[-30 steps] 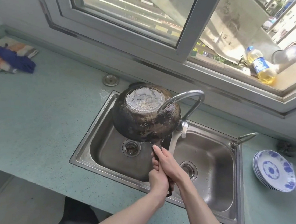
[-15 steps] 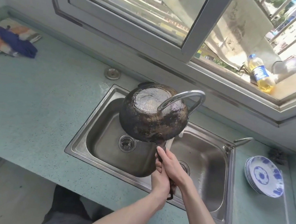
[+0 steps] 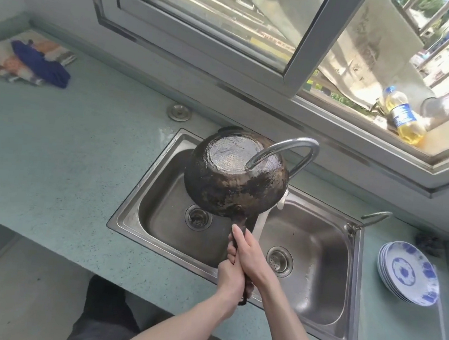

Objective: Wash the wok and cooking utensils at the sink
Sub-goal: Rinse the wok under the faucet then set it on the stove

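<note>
Over the sink (image 3: 141, 211), left hand (image 3: 230, 277) and right hand (image 3: 250, 255) grip the upturned wok (image 3: 233, 182) under the tap (image 3: 286, 151), rinsing its underside; turning it over seems next.

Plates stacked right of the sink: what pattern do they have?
The plates are white with blue flower-like patches around the rim and one in the centre, seen in the head view.

Blackened wok (image 3: 232, 190), blue-and-white patterned plates (image 3: 409, 272), teal speckled counter (image 3: 66, 158)
</note>
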Demonstrator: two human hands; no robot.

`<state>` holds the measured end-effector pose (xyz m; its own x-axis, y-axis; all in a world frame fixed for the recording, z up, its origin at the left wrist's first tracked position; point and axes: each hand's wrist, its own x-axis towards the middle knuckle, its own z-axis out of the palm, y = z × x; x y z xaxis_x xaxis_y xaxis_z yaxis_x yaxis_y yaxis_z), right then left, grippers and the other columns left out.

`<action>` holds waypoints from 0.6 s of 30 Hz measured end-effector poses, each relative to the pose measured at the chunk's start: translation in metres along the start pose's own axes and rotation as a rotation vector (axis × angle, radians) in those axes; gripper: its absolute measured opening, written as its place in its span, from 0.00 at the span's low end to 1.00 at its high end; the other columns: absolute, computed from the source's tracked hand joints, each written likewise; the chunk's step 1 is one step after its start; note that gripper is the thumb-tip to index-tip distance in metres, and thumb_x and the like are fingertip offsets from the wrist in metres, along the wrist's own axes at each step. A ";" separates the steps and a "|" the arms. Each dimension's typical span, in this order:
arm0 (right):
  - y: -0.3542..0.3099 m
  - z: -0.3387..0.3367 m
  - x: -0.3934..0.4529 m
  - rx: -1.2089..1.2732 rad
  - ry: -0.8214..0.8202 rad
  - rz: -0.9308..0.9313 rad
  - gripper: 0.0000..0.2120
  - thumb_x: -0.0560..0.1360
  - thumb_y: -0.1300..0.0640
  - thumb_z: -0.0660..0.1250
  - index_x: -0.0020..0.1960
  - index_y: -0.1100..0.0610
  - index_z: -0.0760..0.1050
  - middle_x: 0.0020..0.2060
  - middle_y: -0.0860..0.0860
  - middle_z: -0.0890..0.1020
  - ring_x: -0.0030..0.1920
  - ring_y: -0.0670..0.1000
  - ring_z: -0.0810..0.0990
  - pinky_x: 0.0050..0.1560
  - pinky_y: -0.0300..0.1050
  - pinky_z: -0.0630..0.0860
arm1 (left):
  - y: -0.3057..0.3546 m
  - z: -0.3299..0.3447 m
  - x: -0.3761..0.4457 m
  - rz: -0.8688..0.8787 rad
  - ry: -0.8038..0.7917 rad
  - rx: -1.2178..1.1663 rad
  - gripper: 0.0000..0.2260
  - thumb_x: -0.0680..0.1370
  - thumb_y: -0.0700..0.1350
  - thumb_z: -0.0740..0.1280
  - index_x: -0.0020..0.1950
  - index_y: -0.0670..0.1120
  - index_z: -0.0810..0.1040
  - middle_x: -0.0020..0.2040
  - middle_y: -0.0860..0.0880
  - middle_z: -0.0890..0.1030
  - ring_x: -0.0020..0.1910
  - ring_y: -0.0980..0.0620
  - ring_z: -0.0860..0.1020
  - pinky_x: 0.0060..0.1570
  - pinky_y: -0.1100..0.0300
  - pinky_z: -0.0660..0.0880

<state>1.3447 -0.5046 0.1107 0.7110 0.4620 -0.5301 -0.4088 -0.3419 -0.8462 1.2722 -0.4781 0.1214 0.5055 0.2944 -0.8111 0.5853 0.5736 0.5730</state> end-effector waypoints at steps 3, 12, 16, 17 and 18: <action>0.003 0.016 0.001 -0.007 0.012 -0.009 0.15 0.86 0.46 0.59 0.48 0.58 0.68 0.29 0.50 0.69 0.30 0.50 0.66 0.30 0.43 0.66 | -0.002 -0.018 0.001 0.012 0.019 0.029 0.19 0.85 0.47 0.57 0.37 0.40 0.74 0.24 0.42 0.73 0.18 0.50 0.69 0.22 0.65 0.63; -0.001 0.068 0.007 -0.008 -0.007 -0.064 0.14 0.87 0.49 0.56 0.46 0.56 0.65 0.29 0.50 0.68 0.29 0.50 0.66 0.30 0.45 0.67 | 0.000 -0.067 0.022 0.048 0.066 0.055 0.19 0.84 0.46 0.58 0.35 0.41 0.73 0.23 0.43 0.71 0.20 0.49 0.69 0.26 0.60 0.64; -0.001 0.086 0.010 0.011 -0.005 -0.056 0.14 0.87 0.49 0.56 0.47 0.56 0.64 0.30 0.51 0.67 0.29 0.49 0.65 0.31 0.44 0.68 | 0.002 -0.087 0.030 0.043 0.081 0.071 0.21 0.85 0.48 0.59 0.33 0.42 0.71 0.23 0.43 0.72 0.20 0.49 0.69 0.26 0.60 0.64; 0.003 0.092 0.010 0.026 0.003 -0.046 0.14 0.87 0.49 0.56 0.47 0.56 0.64 0.30 0.50 0.68 0.29 0.49 0.65 0.30 0.44 0.67 | 0.001 -0.094 0.032 0.037 0.085 0.083 0.22 0.85 0.50 0.59 0.33 0.42 0.72 0.23 0.42 0.72 0.20 0.49 0.69 0.25 0.59 0.65; 0.006 0.097 0.009 0.041 0.012 -0.037 0.14 0.86 0.48 0.56 0.47 0.56 0.64 0.30 0.50 0.68 0.29 0.49 0.65 0.30 0.44 0.67 | 0.000 -0.100 0.033 0.030 0.089 0.101 0.23 0.85 0.52 0.59 0.34 0.41 0.72 0.23 0.42 0.73 0.20 0.48 0.70 0.25 0.59 0.65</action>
<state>1.2932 -0.4227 0.0954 0.7331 0.4636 -0.4976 -0.4048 -0.2905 -0.8670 1.2256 -0.3919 0.0831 0.4681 0.3789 -0.7983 0.6340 0.4852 0.6022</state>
